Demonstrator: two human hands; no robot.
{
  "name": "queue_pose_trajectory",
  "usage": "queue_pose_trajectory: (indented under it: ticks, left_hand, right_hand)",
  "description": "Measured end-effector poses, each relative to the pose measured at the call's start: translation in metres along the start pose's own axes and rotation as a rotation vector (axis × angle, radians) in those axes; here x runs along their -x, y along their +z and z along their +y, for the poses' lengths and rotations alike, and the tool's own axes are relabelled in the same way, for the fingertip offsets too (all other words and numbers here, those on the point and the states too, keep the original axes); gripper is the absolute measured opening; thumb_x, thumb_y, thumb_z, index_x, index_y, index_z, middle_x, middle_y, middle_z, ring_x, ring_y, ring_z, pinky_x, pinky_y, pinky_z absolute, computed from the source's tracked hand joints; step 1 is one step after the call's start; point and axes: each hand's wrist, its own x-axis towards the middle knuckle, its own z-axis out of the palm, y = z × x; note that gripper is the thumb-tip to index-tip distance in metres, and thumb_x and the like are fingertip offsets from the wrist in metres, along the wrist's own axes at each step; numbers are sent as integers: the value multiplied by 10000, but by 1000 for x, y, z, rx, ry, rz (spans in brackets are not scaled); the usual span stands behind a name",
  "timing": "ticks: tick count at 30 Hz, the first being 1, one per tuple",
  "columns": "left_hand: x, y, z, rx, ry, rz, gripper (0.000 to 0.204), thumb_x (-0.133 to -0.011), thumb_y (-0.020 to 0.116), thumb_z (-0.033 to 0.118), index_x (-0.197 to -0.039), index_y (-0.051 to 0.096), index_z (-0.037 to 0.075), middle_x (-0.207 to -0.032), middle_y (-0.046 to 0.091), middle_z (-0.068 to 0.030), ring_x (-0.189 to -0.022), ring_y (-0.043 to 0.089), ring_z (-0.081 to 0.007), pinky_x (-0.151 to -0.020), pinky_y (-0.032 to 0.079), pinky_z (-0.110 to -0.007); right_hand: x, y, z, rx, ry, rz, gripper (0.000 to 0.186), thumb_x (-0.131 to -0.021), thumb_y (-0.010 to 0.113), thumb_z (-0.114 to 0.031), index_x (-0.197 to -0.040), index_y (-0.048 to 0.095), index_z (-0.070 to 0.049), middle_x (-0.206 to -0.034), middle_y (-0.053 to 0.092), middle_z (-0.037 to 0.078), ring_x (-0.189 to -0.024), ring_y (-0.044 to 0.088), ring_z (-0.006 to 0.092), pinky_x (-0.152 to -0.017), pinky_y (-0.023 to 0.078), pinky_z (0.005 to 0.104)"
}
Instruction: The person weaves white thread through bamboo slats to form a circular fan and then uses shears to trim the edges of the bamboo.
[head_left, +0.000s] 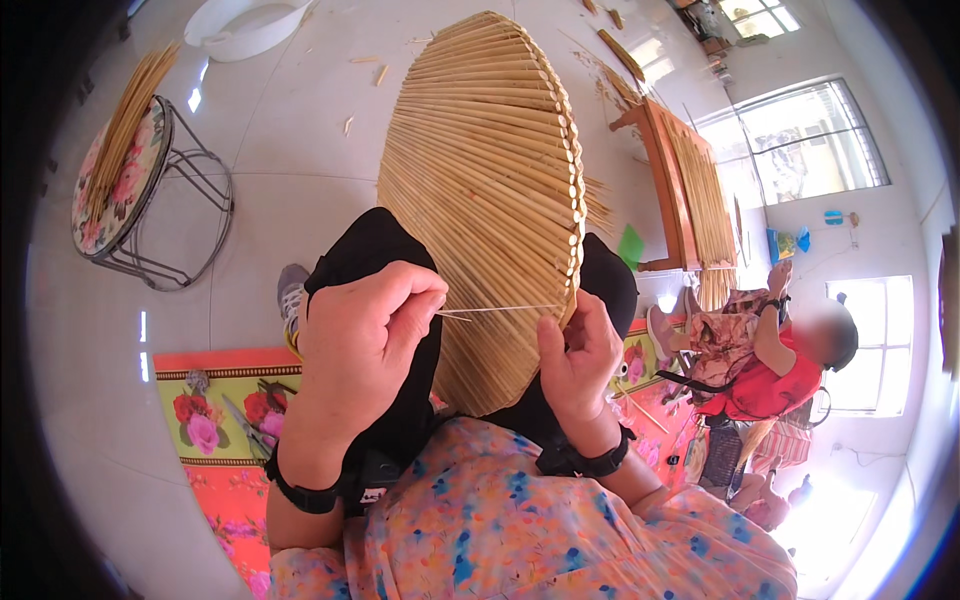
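A large round piece of straw-coloured stalks (480,160), ribs fanning out and a braided edge along its right side, stands tilted across my lap. My left hand (365,340) is closed in a pinch on a thin pale thread (500,309), left of the piece. The thread runs taut to the right edge, and a short loose end hangs by my left fingertips. My right hand (580,355) grips that braided edge low down, thumb on the near face and fingers partly hidden behind it. Whether a needle is in the left pinch cannot be made out.
At left, a flowered stool (120,190) carries a bundle of stalks (135,110). Scissors (245,425) lie on the flowered mat (225,500). A wooden bench (665,180) with stalks stands right, near a seated person in red (765,385). A white tub (245,35) sits far left.
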Motion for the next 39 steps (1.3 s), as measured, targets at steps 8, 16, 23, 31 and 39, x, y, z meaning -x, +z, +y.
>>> queue_pose_trajectory:
  ticks: [8,16,23,31,39]
  left_hand:
    - [-3,-15,10,282,-185,-218,55,-873,601,-36,-889,653,-25,-656,613,-55,-512,543,-85,-471,419,-202]
    - [2,4,-8,1003,-273,-228,209,-875,708,111,-1016,616,-12,-743,656,-102,-577,619,-174,-642,518,-308]
    - [-1,24,-5,1112,-292,-168,185,-919,603,4,-1100,606,-34,-873,673,-97,-758,673,-210,-765,549,-332]
    - [-10,18,-2,119,40,71,57,-927,600,-6,-972,627,-25,-979,631,-62,-782,636,-129,-701,518,-243]
    - [-20,46,8,-55,236,128,137,-847,674,-61,-951,684,28,-790,546,-35,-629,514,-107,-556,409,-234]
  right_hand:
    - [-5,2,2,79,-56,79,295,-817,733,-40,-1075,619,45,-828,619,95,-690,657,142,-583,556,259]
    - [-3,1,6,85,32,122,247,-846,704,-30,-1068,627,44,-810,607,88,-656,616,135,-569,530,256]
    - [-15,5,20,142,25,240,169,-872,662,-32,-1018,622,44,-783,584,104,-654,578,188,-596,466,294]
    - [-25,5,19,92,73,192,163,-885,649,-51,-1017,605,34,-820,603,125,-722,604,219,-618,487,315]
    - [-13,-2,10,112,37,117,210,-916,623,-76,-1088,578,37,-872,596,136,-728,611,237,-567,525,311]
